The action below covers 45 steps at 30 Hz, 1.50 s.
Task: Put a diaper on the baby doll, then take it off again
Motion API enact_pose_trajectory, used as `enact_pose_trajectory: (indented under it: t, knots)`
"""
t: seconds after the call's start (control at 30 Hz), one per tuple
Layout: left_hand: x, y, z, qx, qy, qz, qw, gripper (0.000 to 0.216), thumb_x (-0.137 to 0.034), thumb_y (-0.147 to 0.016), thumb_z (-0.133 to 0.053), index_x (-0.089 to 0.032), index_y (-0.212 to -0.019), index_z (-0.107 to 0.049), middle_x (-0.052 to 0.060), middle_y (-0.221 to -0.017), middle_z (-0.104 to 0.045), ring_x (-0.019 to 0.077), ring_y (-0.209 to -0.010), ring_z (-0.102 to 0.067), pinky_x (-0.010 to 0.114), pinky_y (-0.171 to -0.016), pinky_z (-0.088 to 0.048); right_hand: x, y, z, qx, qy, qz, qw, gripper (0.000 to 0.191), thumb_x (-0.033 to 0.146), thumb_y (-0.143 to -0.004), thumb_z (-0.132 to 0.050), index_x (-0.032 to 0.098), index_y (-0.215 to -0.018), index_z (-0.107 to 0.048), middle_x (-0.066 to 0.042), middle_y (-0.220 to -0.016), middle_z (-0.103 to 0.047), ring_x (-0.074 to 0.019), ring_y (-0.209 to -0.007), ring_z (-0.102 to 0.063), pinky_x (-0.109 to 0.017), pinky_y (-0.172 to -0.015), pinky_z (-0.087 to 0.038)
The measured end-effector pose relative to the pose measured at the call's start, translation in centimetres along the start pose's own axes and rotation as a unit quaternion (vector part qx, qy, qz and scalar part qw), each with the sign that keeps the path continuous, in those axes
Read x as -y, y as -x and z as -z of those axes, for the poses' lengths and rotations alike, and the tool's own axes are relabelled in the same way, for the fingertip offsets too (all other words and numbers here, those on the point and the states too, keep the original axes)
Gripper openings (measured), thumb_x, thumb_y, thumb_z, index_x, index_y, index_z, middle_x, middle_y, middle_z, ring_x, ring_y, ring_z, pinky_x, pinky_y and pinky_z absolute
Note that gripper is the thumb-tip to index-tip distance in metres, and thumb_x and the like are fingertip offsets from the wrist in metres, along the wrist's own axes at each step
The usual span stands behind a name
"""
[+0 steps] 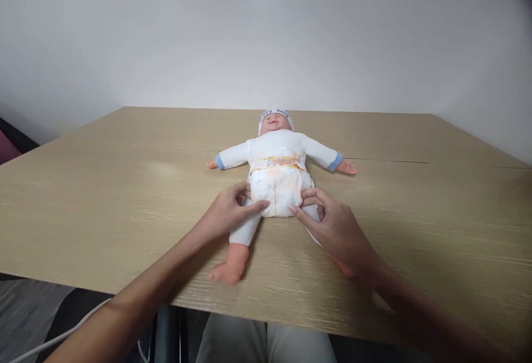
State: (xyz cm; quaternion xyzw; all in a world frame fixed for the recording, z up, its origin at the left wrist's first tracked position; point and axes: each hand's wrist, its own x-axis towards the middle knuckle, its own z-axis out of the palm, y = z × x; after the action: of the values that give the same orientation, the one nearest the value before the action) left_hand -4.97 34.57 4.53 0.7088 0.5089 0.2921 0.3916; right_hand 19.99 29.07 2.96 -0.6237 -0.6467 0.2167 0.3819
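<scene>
A baby doll lies on its back in the middle of the wooden table, arms spread, in a white suit and a white cap with blue letters. It wears a white printed diaper. My left hand grips the doll's left-side thigh at the diaper's leg edge, fingers curled and thumb pressed on the diaper. My right hand does the same on the other side, fingers pinched at the diaper's lower edge and covering that leg. One bare doll foot points toward me.
A plain white wall stands behind the table. A white cable runs below the near table edge at the left. My lap in light trousers shows under the edge. Something dark sits at the far left.
</scene>
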Motion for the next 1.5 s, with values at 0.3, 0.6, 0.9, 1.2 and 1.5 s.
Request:
enact_pose_trajectory:
  t: [0.3,0.6,0.9,1.2,1.5]
  knots:
    - [-0.5,-1.0,1.3,0.149,0.225,0.089,0.959,0.048,-0.056,-0.081,-0.089,-0.023,-0.117,-0.084,0.01,-0.12,-0.084,0.0337,-0.119,-0.075,0.045,-0.101,-0.059,0.8,-0.4,0.0,0.005,0.017,0.01,1.0,0.036,0.058,-0.095,-0.069,0.024,-0.087,-0.074,-0.003,-0.079,-0.072,-0.0205,-0.069,-0.058,-0.033,-0.063,-0.039]
    - [-0.2,-1.2,1.0,0.105,0.331,0.128,0.929,0.053,-0.061,-0.087,-0.085,-0.02,-0.12,-0.081,0.014,-0.115,-0.084,0.0313,-0.107,-0.078,0.045,-0.096,-0.062,0.3,-2.2,0.4,0.156,-0.213,-0.1,0.959,0.038,0.06,-0.089,-0.078,0.023,-0.1,-0.08,-0.003,-0.099,-0.079,-0.0225,-0.088,-0.069,-0.031,-0.074,-0.05]
    - [-0.1,-0.6,1.0,0.075,0.315,0.115,0.939,0.054,-0.063,-0.086,-0.084,-0.02,-0.118,-0.079,0.014,-0.123,-0.082,0.0328,-0.111,-0.076,0.045,-0.096,-0.061,0.4,-0.8,0.0,0.048,-0.12,-0.066,0.989,0.043,0.066,-0.091,-0.076,0.024,-0.089,-0.074,-0.002,-0.086,-0.066,-0.018,-0.072,-0.055,-0.032,-0.065,-0.044]
    - [-1.4,-0.1,1.7,0.067,0.276,0.12,0.951,0.046,-0.056,-0.083,-0.087,-0.023,-0.114,-0.077,0.011,-0.127,-0.081,0.0363,-0.124,-0.073,0.051,-0.108,-0.057,-1.6,-0.5,-0.7,0.057,-0.15,-0.049,0.986,0.043,0.066,-0.091,-0.076,0.025,-0.102,-0.082,-0.006,-0.108,-0.065,-0.023,-0.093,-0.063,-0.037,-0.083,-0.055]
    - [-0.7,2.2,3.5,0.015,0.196,0.094,0.976,0.061,-0.058,-0.088,-0.082,-0.025,-0.136,-0.063,0.011,-0.13,-0.08,0.0336,-0.13,-0.072,0.048,-0.109,-0.056,-1.8,3.5,3.4,0.087,-0.135,-0.114,0.981,0.055,0.065,-0.091,-0.075,0.029,-0.133,-0.073,-0.002,-0.095,-0.065,-0.0174,-0.07,-0.054,-0.031,-0.063,-0.049]
